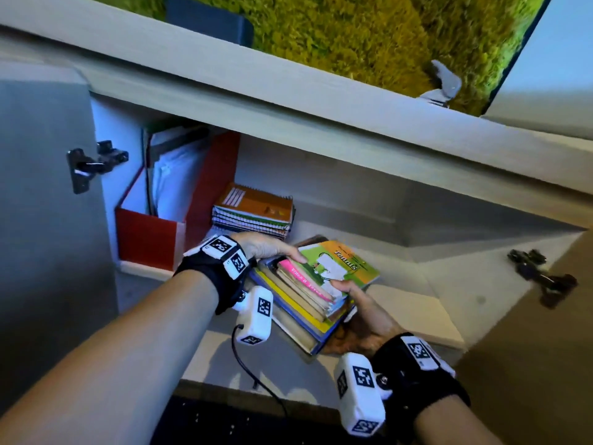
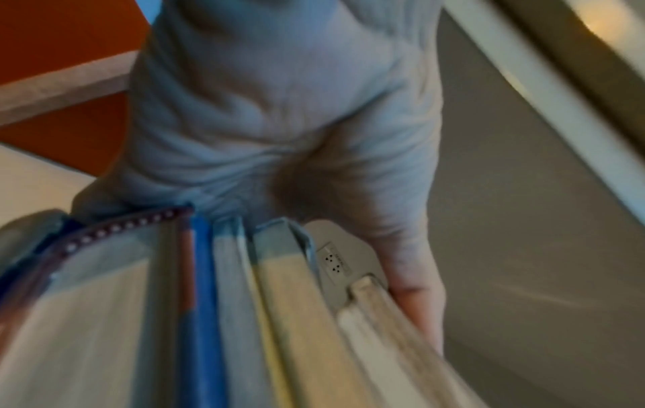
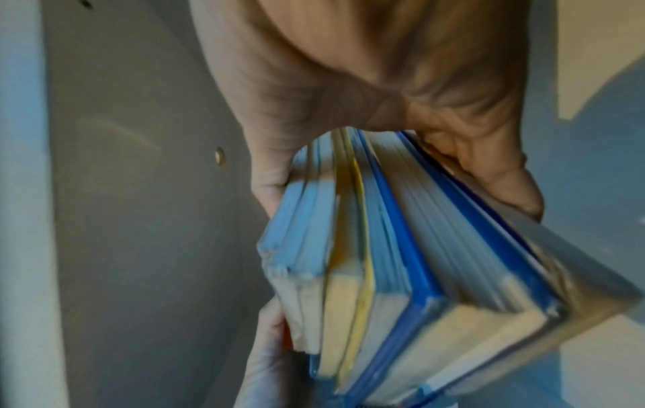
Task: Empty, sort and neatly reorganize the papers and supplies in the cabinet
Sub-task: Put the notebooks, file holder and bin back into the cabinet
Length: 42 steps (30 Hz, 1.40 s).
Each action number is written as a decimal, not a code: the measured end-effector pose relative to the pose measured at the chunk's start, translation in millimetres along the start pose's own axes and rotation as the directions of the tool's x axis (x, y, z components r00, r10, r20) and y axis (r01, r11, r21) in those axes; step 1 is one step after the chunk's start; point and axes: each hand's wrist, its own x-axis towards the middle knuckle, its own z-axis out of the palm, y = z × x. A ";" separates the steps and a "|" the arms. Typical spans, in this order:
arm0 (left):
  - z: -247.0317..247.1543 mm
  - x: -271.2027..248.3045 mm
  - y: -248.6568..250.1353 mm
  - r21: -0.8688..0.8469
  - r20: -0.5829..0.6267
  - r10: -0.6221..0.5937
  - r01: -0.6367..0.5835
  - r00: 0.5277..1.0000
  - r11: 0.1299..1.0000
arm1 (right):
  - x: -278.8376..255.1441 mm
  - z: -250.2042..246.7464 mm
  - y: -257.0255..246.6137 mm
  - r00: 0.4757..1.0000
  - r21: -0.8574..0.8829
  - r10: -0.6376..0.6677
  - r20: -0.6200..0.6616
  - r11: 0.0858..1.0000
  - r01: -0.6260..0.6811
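A stack of books (image 1: 316, 292), topped by a green and orange one, hangs tilted at the front of the open cabinet (image 1: 337, 200). My left hand (image 1: 266, 247) grips its far left end, thumb on the top cover. My right hand (image 1: 359, 319) grips the near end from below, thumb on top. In the left wrist view my left hand (image 2: 279, 124) closes over the page edges of the stack of books (image 2: 216, 317). In the right wrist view my right hand (image 3: 401, 82) clamps the stack of books (image 3: 401, 276), thumb on one side, fingers on the other.
A red file box (image 1: 154, 232) full of white papers stands at the cabinet's left. A pile of spiral notebooks (image 1: 253, 211) lies beside it, behind the stack. Both cabinet doors (image 1: 41, 194) stand open. A grey box (image 1: 208, 19) sits on top before a green moss panel.
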 end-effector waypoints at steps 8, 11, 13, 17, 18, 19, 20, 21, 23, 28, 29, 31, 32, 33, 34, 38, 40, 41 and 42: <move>-44.6 38.5 -1.2 0.155 -0.274 0.046 -0.003 0.961 0.988 | 62.3 39.4 -18.9 0.999 0.031 -0.034 -0.015 0.999 0.035; -60.6 40.4 1.9 0.286 -0.503 0.139 0.013 0.853 0.958 | 83.7 61.2 -15.5 0.998 -0.027 -0.059 0.031 0.998 0.060; -67.5 39.9 4.8 0.288 -0.501 0.114 0.041 0.858 0.957 | 89.7 70.9 -15.8 0.993 -0.091 -0.054 0.107 0.994 0.064; -60.8 15.8 0.8 0.417 -0.300 0.030 0.103 0.953 0.903 | 76.6 64.1 -27.1 0.978 -0.529 -0.011 0.209 0.840 0.123; -56.3 12.5 -1.5 0.441 -0.244 -0.015 0.125 0.970 0.889 | 77.3 54.8 -32.5 0.983 -0.577 -0.099 0.152 0.799 0.170; -51.8 8.6 -8.0 0.478 -0.228 -0.058 0.164 0.972 0.863 | 79.9 43.4 -38.7 0.972 -0.615 -0.227 0.062 0.759 0.216; -47.9 8.0 -12.9 0.517 -0.264 -0.088 0.217 0.961 0.828 | 84.9 29.1 -44.6 0.927 -0.678 -0.374 -0.039 0.691 0.251; -46.5 11.6 -18.2 0.559 -0.350 -0.061 0.260 0.935 0.787 | 92.4 14.0 -49.7 0.867 -0.772 -0.485 -0.114 0.592 0.230; -45.4 20.3 -26.1 0.648 -0.468 0.053 0.302 0.882 0.700 | 99.4 -7.3 -52.2 0.843 -0.924 -0.514 -0.160 0.378 0.055; -43.6 34.2 -31.2 0.650 -0.577 -0.020 0.474 0.816 0.593 | 103.0 -13.7 -39.1 0.924 -0.990 -0.382 0.010 0.127 0.063; -42.9 35.1 -33.6 0.646 -0.589 -0.011 0.479 0.808 0.594 | 106.3 -11.2 -37.8 0.911 -0.993 -0.412 0.031 0.090 0.075; -42.4 36.7 -35.2 0.659 -0.601 0.038 0.468 0.799 0.589 | 110.7 -4.1 -37.5 0.890 -0.998 -0.456 -0.005 0.061 0.026; -43.8 38.2 -35.9 0.669 -0.597 0.053 0.460 0.800 0.583 | 110.5 0.0 -38.1 0.880 -0.999 -0.475 -0.027 0.049 -0.004; -45.1 38.7 -34.7 0.671 -0.597 0.065 0.453 0.800 0.587 | 112.6 3.2 -38.3 0.874 -0.998 -0.483 -0.052 0.047 -0.033; -47.1 40.5 -32.9 0.666 -0.600 0.067 0.451 0.797 0.595 | 114.1 6.1 -38.3 0.869 -0.998 -0.490 -0.063 0.046 -0.046; -57.2 51.6 -25.6 0.614 -0.632 0.037 0.471 0.774 0.634 | 127.4 16.4 -39.1 0.859 -0.992 -0.504 -0.095 0.121 -0.039; -59.8 55.6 -26.5 0.560 -0.685 0.038 0.493 0.727 0.665 | 131.2 22.0 -40.6 0.850 -0.987 -0.515 -0.115 0.156 -0.039; -60.7 58.1 -29.0 0.554 -0.712 0.080 0.487 0.698 0.675 | 132.6 24.7 -41.5 0.848 -0.984 -0.516 -0.125 0.176 -0.038; -60.7 58.6 -29.4 0.572 -0.733 0.173 0.459 0.658 0.680 | 133.4 28.1 -42.1 0.845 -0.982 -0.522 -0.120 0.185 -0.026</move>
